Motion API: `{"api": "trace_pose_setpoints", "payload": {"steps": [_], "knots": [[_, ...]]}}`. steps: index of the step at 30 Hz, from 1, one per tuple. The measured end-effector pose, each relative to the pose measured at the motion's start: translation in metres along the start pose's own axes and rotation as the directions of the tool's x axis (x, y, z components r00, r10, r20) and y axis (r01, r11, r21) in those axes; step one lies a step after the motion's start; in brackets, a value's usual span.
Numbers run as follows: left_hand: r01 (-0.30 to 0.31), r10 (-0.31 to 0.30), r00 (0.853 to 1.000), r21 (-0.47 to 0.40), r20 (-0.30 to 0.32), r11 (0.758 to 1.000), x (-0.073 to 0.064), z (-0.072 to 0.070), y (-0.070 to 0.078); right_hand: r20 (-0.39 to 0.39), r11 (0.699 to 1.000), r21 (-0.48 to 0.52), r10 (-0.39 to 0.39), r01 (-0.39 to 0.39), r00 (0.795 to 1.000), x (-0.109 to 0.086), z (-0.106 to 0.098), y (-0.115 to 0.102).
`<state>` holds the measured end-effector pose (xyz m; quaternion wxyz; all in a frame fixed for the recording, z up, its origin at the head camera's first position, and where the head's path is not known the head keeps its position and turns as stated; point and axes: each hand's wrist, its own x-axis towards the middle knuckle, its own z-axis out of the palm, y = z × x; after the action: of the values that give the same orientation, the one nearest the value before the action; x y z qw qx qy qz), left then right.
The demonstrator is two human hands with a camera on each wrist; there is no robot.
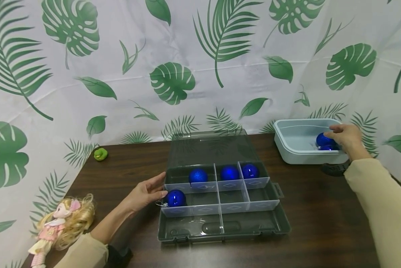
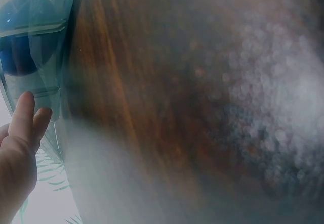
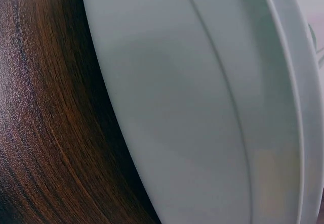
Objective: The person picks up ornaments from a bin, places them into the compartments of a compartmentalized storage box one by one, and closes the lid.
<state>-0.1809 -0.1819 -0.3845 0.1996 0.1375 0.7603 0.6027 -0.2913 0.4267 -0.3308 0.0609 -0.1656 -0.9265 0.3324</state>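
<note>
At the light blue tub [image 1: 297, 157], my right hand [image 1: 349, 139] pinches a blue Christmas bauble [image 1: 323, 140] over the rim. Beneath it lies another blue bauble [image 1: 327, 147]. The right wrist view shows only the tub's outer wall [image 3: 167, 107] and table, not the hand. My left hand [image 1: 146, 191] touches the left side of a translucent grey divided case [image 1: 193, 227], fingers extended. Close to its thumb sits a shiny bauble [image 1: 176, 198] in the second row. The back row holds three more: a glittery bauble [image 1: 198, 176], a matte one [image 1: 229, 173] and a shiny one [image 1: 250, 171].
Behind the case its see-through lid [image 1: 207, 149] lies open toward the leaf-print cloth [image 1: 173, 108]. A blond doll [image 1: 53, 227] lies at the left table edge. A small green toy [image 1: 100, 154] stands at the back left. The table [image 1: 321, 223] is dark wood.
</note>
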Motion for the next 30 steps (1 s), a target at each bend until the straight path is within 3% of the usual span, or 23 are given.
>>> {"api": "trace_pose_setpoints", "payload": {"steps": [7,12,17,30], "knots": [[-0.002,0.002,1.0,0.005,0.006,1.0,0.001,0.0,0.0,0.019,1.0,-0.025,-0.013,0.014,1.0,0.003,0.002,0.003],[-0.009,0.009,1.0,0.009,0.004,1.0,0.002,0.001,0.0,0.044,0.997,-0.042,-0.063,0.065,0.997,0.006,0.006,0.001],[-0.011,0.011,1.0,0.012,0.007,1.0,0.001,0.001,-0.001,0.116,0.985,-0.072,-0.146,0.155,0.982,0.006,0.009,-0.002],[-0.015,0.015,1.0,0.014,0.002,1.0,0.002,0.001,-0.002,0.18,0.939,-0.183,-0.26,0.292,0.949,0.009,0.023,-0.021]]}}
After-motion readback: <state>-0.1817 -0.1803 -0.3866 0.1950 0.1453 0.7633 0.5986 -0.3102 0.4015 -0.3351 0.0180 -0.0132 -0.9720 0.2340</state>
